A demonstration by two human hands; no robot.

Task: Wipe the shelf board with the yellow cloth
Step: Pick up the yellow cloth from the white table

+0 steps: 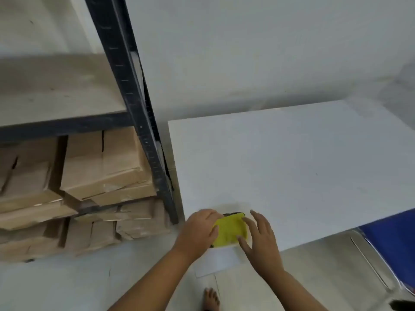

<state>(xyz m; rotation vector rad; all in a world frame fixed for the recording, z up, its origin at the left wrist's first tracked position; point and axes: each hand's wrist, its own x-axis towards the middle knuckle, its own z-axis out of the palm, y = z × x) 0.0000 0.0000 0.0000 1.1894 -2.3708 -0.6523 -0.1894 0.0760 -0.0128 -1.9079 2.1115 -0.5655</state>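
At the board's [303, 167] near left corner lies the one yellow cloth [230, 231], folded, with both hands on it. The left hand [198, 230] comes in from the lower left, its fingers bent over the cloth's left edge, gripping it. The right hand [258, 236] lies along the cloth's right side, fingers straight and spread, touching it without clasping. Both forearms are bare. One bare foot [211, 299] stands on the floor [67, 286] below. To the left, one dark metal rack [134, 104] holds stacked cardboard boxes [105, 167]; their number is hard to tell.
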